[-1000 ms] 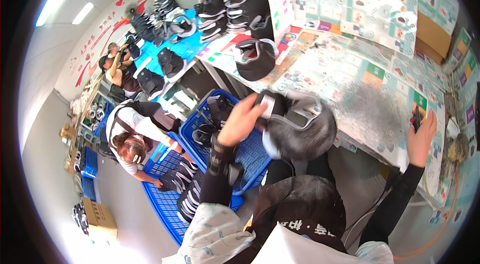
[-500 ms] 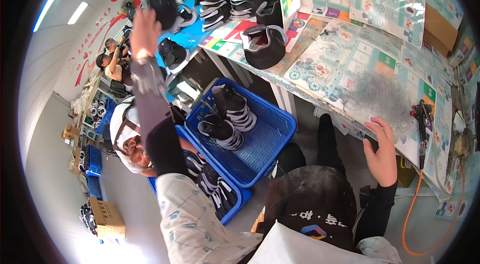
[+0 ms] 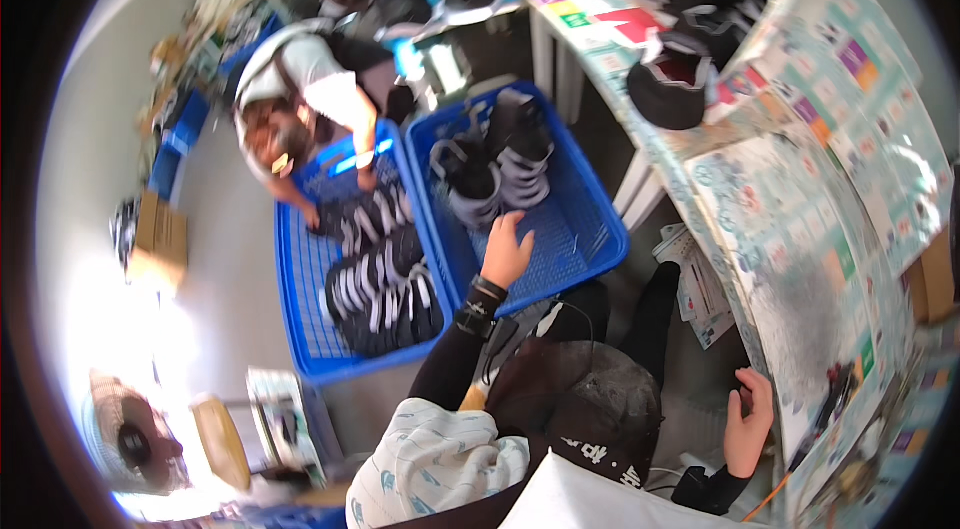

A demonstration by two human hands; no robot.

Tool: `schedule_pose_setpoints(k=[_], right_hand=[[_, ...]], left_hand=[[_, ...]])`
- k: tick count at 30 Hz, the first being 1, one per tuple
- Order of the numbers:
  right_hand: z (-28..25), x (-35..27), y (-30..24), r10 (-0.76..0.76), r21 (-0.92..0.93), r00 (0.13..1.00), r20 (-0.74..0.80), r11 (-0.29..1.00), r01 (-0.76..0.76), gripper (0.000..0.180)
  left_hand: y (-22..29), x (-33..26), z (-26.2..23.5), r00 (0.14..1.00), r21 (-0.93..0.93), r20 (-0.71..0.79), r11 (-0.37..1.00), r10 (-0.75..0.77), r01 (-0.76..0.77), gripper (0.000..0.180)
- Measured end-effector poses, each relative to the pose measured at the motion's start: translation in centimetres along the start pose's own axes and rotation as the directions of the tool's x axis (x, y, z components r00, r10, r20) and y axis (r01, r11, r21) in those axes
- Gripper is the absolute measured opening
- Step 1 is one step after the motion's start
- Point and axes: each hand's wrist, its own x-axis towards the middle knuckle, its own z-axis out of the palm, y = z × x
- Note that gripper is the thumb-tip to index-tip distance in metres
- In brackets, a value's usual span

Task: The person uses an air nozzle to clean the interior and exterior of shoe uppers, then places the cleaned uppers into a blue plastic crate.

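Note:
My left hand (image 3: 508, 251) hovers at the near edge of a blue plastic basket (image 3: 595, 244), its fingers apart and nothing in them. Just beyond its fingertips stand two stacks of black-and-white sneakers, a nearer stack (image 3: 470, 191) and a farther stack (image 3: 520, 154). Whether the fingers touch the nearer stack I cannot tell. At lower right my right hand (image 3: 750, 421) is beside the workbench edge, fingers loosely bent and apart, holding nothing. A black tool (image 3: 832, 404) with an orange hose lies on the bench near it.
A co-worker (image 3: 300, 109) bends over a second blue basket (image 3: 300, 329) of sneakers on the left, arms reaching in. The paper-covered workbench (image 3: 740, 229) runs along my right, with a black shoe piece (image 3: 668, 89) on it. A fan (image 3: 135, 439) stands at lower left.
My left hand has come down from its raised place near the far table to the basket. The view has turned, bringing the co-worker and the left basket into fuller sight.

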Motion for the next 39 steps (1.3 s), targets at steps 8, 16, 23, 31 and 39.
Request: schedule_pose_setpoints(k=[8,16,23,31,39], right_hand=[[5.7,5.5,-4.3,-0.138,-0.041,0.977,0.163,0.988,0.147,0.027],[10.9,6.4,-7.4,-0.232,-0.02,0.918,0.322,0.968,0.251,0.027],[11.3,6.5,-6.8,-0.17,-0.032,0.934,0.314,0.981,0.189,0.027],[11.8,7.6,-6.2,-0.173,-0.035,0.927,0.334,0.98,0.196,0.026],[11.0,7.3,-5.5,-0.139,-0.023,0.934,0.329,0.988,0.155,0.026]], left_hand=[[-13.4,-23.1,-3.8,0.759,0.644,-0.398,0.432,-0.516,0.632,0.073],[-15.5,-21.9,-3.6,0.777,0.594,-0.343,0.519,-0.527,0.614,0.045],[-15.3,-21.4,-3.8,0.77,0.587,-0.358,0.513,-0.529,0.626,0.041],[-15.2,-20.9,-3.5,0.753,0.597,-0.355,0.485,-0.554,0.638,0.04],[-15.2,-21.2,-3.4,0.759,0.613,-0.363,0.474,-0.541,0.632,0.041]])
